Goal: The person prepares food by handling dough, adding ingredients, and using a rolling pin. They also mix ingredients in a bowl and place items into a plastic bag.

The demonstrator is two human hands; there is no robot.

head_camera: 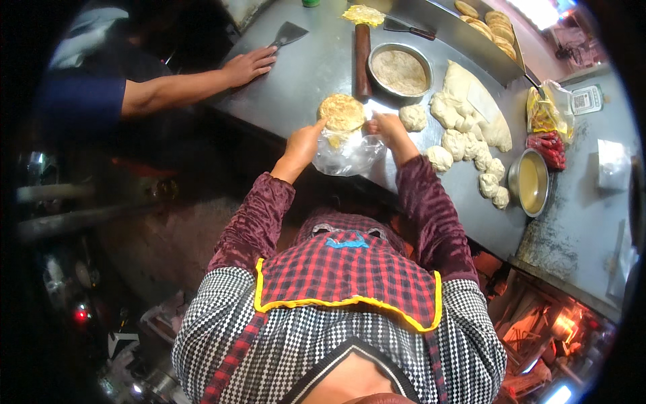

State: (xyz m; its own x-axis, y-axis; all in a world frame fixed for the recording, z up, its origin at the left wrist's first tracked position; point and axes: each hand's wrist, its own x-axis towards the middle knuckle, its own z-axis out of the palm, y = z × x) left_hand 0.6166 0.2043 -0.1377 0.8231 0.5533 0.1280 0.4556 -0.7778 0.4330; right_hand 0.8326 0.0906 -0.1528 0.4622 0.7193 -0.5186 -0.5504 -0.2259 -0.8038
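A round golden flatbread (342, 111) is partly at the mouth of a clear plastic bag (349, 157), near the front edge of the steel worktable. My left hand (303, 144) grips the bag's left side, with a fingertip against the flatbread's edge. On the other side, my right hand (390, 129) has its fingers curled on the bag's right edge. The bag hangs slack between both hands and over the table edge. Just beyond the flatbread lies a dark wooden rolling pin (362, 60). A dough ball (413, 117) sits right of my right hand.
Dough pieces (453, 144) and a dough slab (477, 103) cover the right side. Behind stand a filled round pan (399, 70) and a tray of flatbreads (522, 60). A bowl of yellowish liquid (533, 183) is far right. Another person's hand (250, 66) rests by a scraper (290, 33).
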